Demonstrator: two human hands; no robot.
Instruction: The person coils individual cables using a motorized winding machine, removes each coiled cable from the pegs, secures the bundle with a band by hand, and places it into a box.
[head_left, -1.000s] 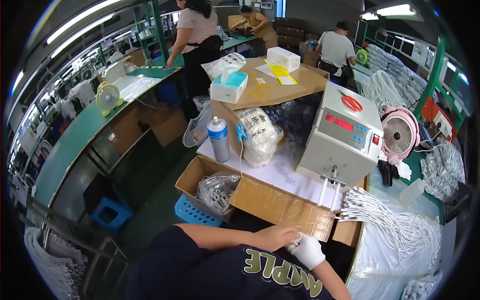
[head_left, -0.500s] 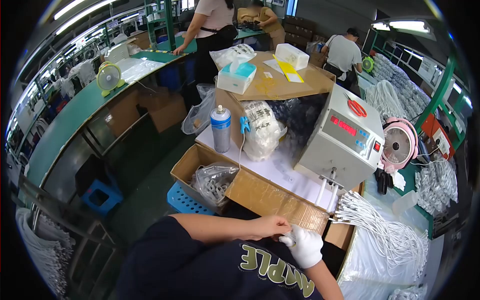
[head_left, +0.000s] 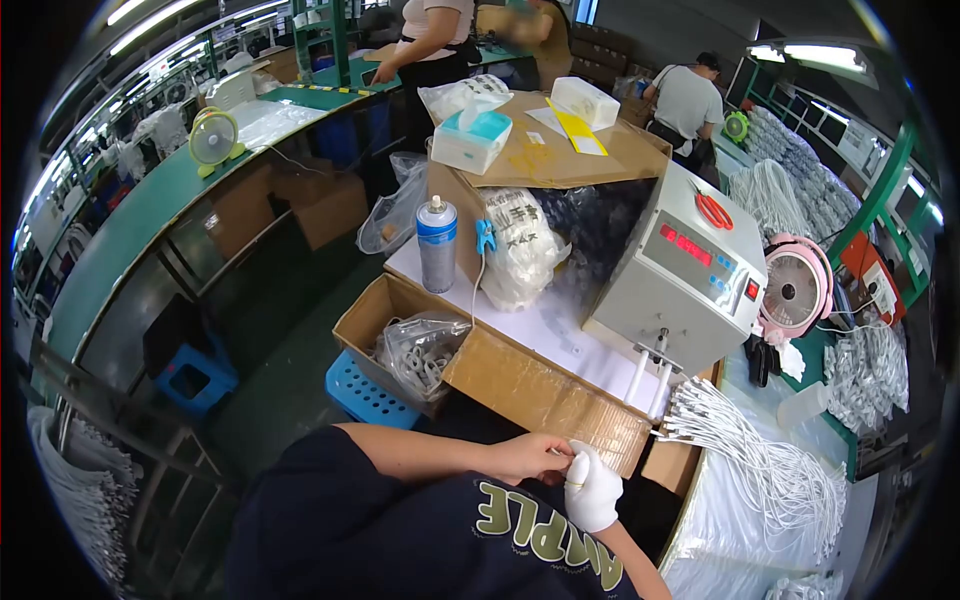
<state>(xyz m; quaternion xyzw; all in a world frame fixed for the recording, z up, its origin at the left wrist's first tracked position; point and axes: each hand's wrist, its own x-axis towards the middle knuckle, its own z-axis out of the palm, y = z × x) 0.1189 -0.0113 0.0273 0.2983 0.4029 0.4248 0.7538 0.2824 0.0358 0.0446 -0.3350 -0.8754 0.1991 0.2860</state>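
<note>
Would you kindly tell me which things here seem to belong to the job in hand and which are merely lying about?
Likely part of the job:
left hand and right hand, close together; any item held is unclear
nearby white cables
boxy machine

Seemingly just lying about:
tissue pack
spray can
pink fan

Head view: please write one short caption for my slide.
A bare left hand and a white-gloved right hand held close together before brown cardboard, with thin white cables at right.
</note>
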